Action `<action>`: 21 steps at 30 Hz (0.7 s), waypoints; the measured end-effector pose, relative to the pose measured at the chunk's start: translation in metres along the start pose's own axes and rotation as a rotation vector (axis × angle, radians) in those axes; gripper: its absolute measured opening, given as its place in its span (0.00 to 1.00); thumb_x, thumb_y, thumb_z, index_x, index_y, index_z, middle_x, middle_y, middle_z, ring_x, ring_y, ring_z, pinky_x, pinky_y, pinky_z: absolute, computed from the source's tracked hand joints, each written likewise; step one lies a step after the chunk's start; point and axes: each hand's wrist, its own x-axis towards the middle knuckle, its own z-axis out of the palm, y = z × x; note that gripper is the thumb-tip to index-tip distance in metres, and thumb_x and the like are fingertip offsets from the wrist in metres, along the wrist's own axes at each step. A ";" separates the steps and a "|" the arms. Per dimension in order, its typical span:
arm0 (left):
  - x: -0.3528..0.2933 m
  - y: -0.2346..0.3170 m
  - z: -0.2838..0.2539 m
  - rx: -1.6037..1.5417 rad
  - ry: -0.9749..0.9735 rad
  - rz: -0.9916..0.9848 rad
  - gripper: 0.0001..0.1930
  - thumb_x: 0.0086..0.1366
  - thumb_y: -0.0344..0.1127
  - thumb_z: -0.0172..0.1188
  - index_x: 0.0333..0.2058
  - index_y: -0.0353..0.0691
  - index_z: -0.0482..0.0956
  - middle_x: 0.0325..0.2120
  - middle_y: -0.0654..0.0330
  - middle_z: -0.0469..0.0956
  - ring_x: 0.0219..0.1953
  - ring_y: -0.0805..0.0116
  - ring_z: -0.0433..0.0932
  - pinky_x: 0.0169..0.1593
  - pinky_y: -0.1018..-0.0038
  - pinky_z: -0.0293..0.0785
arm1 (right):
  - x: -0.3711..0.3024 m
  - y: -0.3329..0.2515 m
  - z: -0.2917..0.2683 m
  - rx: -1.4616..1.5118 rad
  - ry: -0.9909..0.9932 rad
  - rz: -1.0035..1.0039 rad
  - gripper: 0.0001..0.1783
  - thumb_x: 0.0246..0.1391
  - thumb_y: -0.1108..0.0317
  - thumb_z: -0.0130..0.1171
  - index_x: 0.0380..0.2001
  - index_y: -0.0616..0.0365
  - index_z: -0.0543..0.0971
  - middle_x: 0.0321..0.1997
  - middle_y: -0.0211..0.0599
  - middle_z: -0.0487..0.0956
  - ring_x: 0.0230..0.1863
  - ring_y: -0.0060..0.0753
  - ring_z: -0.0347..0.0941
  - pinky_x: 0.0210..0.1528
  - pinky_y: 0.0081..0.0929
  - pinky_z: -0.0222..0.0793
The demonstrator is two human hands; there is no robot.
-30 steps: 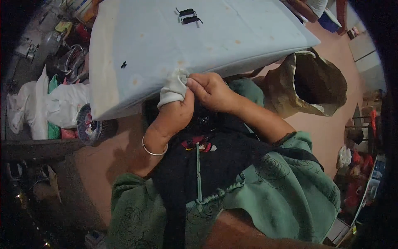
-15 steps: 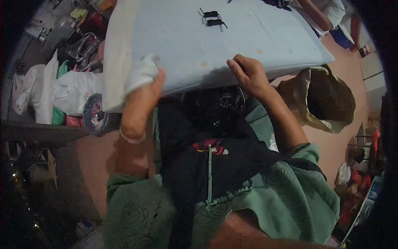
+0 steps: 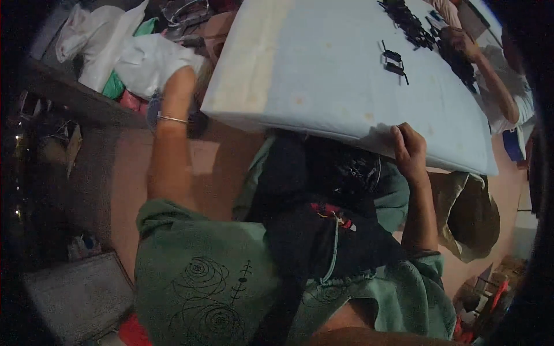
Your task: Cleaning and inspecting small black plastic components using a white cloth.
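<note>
My left hand (image 3: 181, 83) is stretched out past the table's left corner, over a white plastic bag (image 3: 147, 63). Its fingers are hidden behind the back of the hand. My right hand (image 3: 410, 147) is curled closed at the near edge of the pale, cloth-covered table (image 3: 323, 75), thumb against the fingers; whatever may be inside it cannot be seen. Two small black parts with thin ends (image 3: 395, 63) lie on the cover, beyond my right hand. A pile of similar black parts (image 3: 407, 23) sits farther back. Shiny black material (image 3: 358, 170) lies on my lap below the edge.
At the far right, a person's hand (image 3: 461, 43) works beside the black parts. An open brown sack (image 3: 473, 216) stands on the floor to the right. Bags and clutter fill the left side, with a grey box (image 3: 81, 291) at lower left.
My left hand has left the tabletop, where it had a white cloth, and gone left to the bags; the cloth is out of sight. The view has turned left. My right hand stays at the edge.
</note>
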 end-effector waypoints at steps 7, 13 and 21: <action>-0.008 0.026 -0.026 0.047 0.081 0.077 0.18 0.60 0.42 0.42 0.34 0.32 0.75 0.33 0.40 0.73 0.38 0.44 0.71 0.41 0.60 0.66 | -0.007 0.005 0.003 0.127 0.047 0.105 0.12 0.54 0.69 0.48 0.20 0.64 0.67 0.15 0.28 0.63 0.21 0.18 0.55 0.24 0.19 0.56; -0.004 0.168 -0.031 -0.411 0.072 0.360 0.11 0.56 0.35 0.48 0.32 0.35 0.74 0.29 0.47 0.74 0.35 0.50 0.72 0.41 0.65 0.67 | 0.017 0.005 -0.012 -0.098 0.135 0.133 0.11 0.52 0.68 0.51 0.21 0.64 0.68 0.14 0.32 0.60 0.19 0.18 0.53 0.21 0.21 0.55; 0.094 0.267 0.001 -0.574 0.089 0.689 0.15 0.54 0.37 0.52 0.38 0.35 0.73 0.36 0.47 0.73 0.42 0.51 0.70 0.47 0.65 0.65 | 0.052 0.041 -0.037 -0.193 0.313 0.004 0.11 0.50 0.67 0.52 0.21 0.64 0.68 0.16 0.47 0.68 0.18 0.43 0.65 0.23 0.32 0.61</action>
